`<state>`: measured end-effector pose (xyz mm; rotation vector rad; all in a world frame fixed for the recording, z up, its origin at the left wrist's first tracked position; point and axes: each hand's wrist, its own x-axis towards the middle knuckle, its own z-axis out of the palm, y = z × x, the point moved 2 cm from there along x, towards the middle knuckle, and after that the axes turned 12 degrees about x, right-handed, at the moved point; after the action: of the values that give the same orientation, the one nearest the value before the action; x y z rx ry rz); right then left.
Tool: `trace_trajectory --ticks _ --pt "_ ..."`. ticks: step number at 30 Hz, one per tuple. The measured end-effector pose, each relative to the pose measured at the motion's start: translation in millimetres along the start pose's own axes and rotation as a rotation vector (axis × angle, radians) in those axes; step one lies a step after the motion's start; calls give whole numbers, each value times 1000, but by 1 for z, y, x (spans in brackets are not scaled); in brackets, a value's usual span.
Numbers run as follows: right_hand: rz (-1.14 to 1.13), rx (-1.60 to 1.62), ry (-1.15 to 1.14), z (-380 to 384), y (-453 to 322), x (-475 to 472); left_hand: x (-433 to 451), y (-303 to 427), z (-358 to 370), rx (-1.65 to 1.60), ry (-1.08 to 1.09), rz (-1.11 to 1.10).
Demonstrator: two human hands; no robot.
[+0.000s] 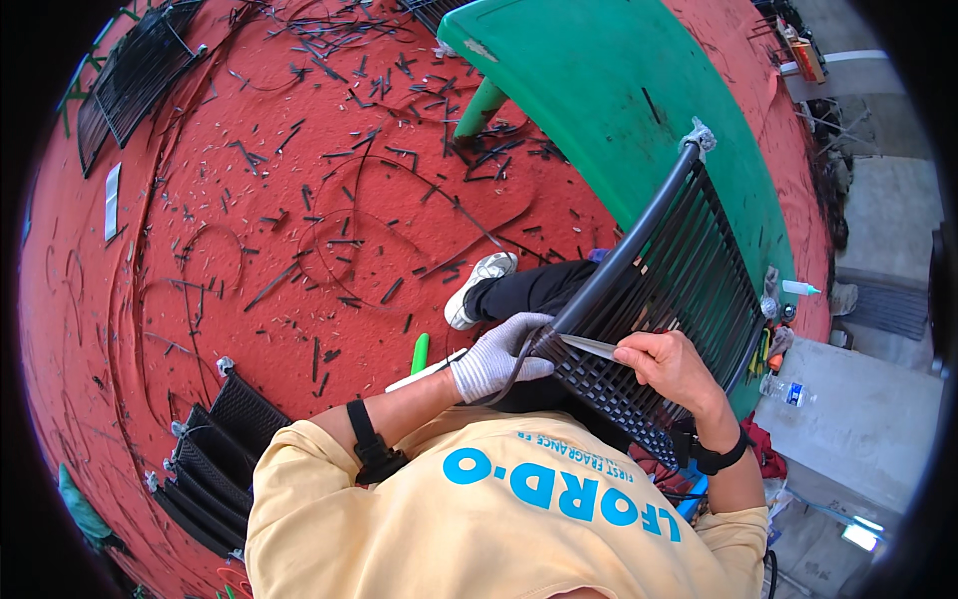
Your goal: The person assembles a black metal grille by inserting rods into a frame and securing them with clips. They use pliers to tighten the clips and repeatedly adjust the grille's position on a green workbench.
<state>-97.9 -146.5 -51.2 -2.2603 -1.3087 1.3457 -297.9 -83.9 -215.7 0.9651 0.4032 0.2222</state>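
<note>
A black tubular frame [625,251] with dark slats and a woven lower band [610,389] leans across my lap against the green table. My gloved left hand [498,359] grips its near corner, with a dark flat weaving strand [516,374] looping down past the fingers. My bare right hand [670,367] pinches a thin, flat, shiny strip-like piece [587,346], whose far end meets the weave at that corner. Whether it is a metal tool or a strand, I cannot tell.
A green table [569,75] stands ahead and to the right. Black cut strand scraps [344,241] litter the red floor covering [262,187]. Woven panels [217,457] stack at left, more slatted frames [142,75] lie far left. A plastic bottle [786,391] is at right.
</note>
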Motion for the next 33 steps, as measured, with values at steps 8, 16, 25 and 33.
trace_trajectory --ticks 8,16,25,33 --pt "-219 -248 67 3 -12 -8 -3 3 2 54 16 35" --pt "221 171 -134 -1 -3 14 0 2 -1 93 -31 87" --pt "-146 -223 42 5 -19 3 2 2 -2 132 3 51" --pt "51 59 -13 -2 -1 6 3 5 -2 165 -15 87"
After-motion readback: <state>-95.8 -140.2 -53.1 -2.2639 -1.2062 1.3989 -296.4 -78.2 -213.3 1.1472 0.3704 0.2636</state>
